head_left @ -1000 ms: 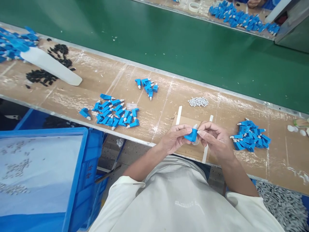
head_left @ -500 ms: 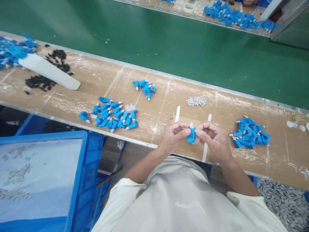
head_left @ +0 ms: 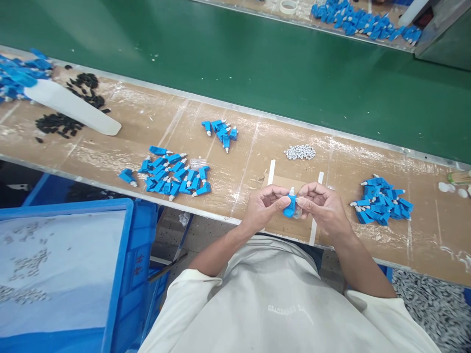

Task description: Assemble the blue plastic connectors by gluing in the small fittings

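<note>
Brown bench (head_left: 154, 113) edges a green strip (head_left: 228, 63). I see the left hand (head_left: 263, 208) pinching a blue piece (head_left: 289, 207) with a white tip, thumb against fingers, above a cardboard patch (head_left: 290, 230). The right hand's (head_left: 324, 208) fingertips close at its side; what they grip I cannot tell.

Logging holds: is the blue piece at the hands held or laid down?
Held: the left hand pinches the blue piece; the right hand has fingertips at its side.
</note>
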A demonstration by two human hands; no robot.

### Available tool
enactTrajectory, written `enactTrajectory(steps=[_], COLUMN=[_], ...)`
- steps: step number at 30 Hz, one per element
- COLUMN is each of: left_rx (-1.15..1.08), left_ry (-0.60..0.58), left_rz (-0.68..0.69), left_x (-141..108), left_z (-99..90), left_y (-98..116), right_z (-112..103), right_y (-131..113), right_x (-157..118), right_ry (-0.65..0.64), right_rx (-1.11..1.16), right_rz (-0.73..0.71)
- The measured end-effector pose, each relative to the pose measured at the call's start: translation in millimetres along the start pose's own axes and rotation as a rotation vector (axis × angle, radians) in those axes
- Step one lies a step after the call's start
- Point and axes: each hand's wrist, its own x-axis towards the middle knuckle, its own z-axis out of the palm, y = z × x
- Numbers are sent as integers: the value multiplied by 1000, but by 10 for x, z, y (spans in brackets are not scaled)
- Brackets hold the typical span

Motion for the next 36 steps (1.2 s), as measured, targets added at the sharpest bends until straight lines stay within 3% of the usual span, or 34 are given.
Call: enactTrajectory(steps=[16, 22, 25, 28, 31, 33, 36], left_rx=[65, 167, 443, 991, 1433, 1555, 1546], left_ry=[-86, -121, -65, 191, 414, 474, 443], left_rz=[29, 25, 105, 218, 170, 146, 239], left_x=[-12, 14, 255, 626, 859, 837, 572], left_z=[39, 10, -169, -489, -737, -774, -667], left_y=[113, 155, 282, 500, 686, 703, 550], right_z=[-99, -100, -106, -161, -261, -351, -551], right_y=[150, 141, 78, 10, -21, -12, 19], right_x=[-8, 31, 35, 19, -18, -56, -125], right_ry=[-21, -40, 21, 106, 130, 151, 244], right_rx=[170, 114, 29, -6, -33, -82, -188], right_rz=[112, 147, 97, 2, -47, -47, -54])
